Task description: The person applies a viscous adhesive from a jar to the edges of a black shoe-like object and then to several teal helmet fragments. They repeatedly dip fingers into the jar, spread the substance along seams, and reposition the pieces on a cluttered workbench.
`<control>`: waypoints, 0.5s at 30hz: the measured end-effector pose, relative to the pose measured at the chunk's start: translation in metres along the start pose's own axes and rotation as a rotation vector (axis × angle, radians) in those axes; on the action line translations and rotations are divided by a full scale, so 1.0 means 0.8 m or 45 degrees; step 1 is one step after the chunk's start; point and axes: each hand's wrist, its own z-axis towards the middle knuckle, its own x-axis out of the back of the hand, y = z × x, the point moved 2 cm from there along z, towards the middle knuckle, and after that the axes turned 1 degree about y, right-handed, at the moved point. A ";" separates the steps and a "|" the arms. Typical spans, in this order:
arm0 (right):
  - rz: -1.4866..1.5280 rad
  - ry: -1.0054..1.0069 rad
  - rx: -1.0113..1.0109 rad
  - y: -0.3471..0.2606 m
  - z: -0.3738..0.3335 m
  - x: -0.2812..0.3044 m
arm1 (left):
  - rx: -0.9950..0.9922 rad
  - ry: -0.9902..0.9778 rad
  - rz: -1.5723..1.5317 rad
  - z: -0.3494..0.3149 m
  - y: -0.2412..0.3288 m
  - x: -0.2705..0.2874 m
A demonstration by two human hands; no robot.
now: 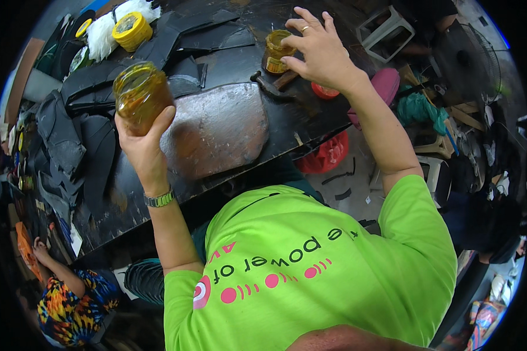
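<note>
My left hand [143,143] grips a large glass jar [137,96] of amber, sticky-looking liquid, raised above the bench with its open mouth up. My right hand [325,52] is beside a smaller glass jar [273,51], also smeared with amber stuff, that stands on the black bench. Its fingers are spread, with thumb and index finger close to that jar's side; whether they touch it I cannot tell. Below the small jar lies a hammer [269,89]. In front of me is a worn, rounded grey slab [216,131], close to the jar in my left hand.
Black sheet pieces [61,134] cover the bench's left and back. A stack of yellow lids [132,30] sits beside a white plastic bag [102,35]. A red lid [324,90] is near the right edge, above a red bag [328,153]. Another person [76,298] works at lower left.
</note>
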 end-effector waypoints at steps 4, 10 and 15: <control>0.088 0.049 -0.060 0.001 0.011 0.003 | -0.096 -0.123 0.144 0.004 0.013 -0.013; 0.170 0.255 0.006 -0.024 0.011 0.026 | -0.206 -0.285 0.222 0.018 0.026 -0.046; 0.603 0.582 -0.086 -0.010 0.015 0.066 | -0.191 -0.334 0.187 0.032 0.023 -0.074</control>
